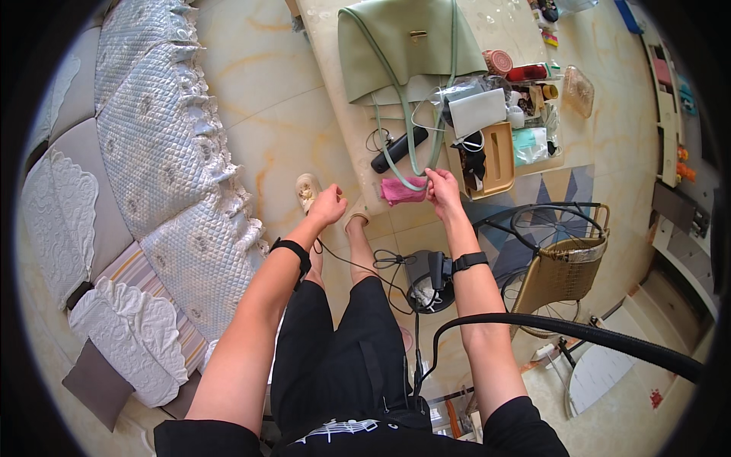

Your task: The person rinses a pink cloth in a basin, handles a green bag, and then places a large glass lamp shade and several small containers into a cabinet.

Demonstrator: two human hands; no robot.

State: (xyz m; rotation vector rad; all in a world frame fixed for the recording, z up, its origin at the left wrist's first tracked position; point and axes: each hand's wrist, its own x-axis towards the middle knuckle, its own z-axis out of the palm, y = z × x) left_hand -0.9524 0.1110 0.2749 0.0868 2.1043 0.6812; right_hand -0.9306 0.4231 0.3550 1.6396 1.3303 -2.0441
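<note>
A light green bag (408,43) with a metal clasp lies on the table (328,34). Its long green strap (400,108) hangs in loops toward me. My right hand (443,193) pinches the low end of that strap between thumb and fingers. Just left of those fingers, partly under the strap, is a folded pink cloth (397,191) at the table's near edge. A black cylindrical object (400,149) lies behind the cloth. My left hand (328,204) hovers left of the table's corner, fingers loosely bent and thumb apart, with nothing visible in it.
Right of the strap stands a tan organizer box (499,165) with a white packet (478,112) and small items around it. A woven chair (565,268) is at right, a quilted sofa (160,125) at left. Black cables (394,285) hang near my right arm.
</note>
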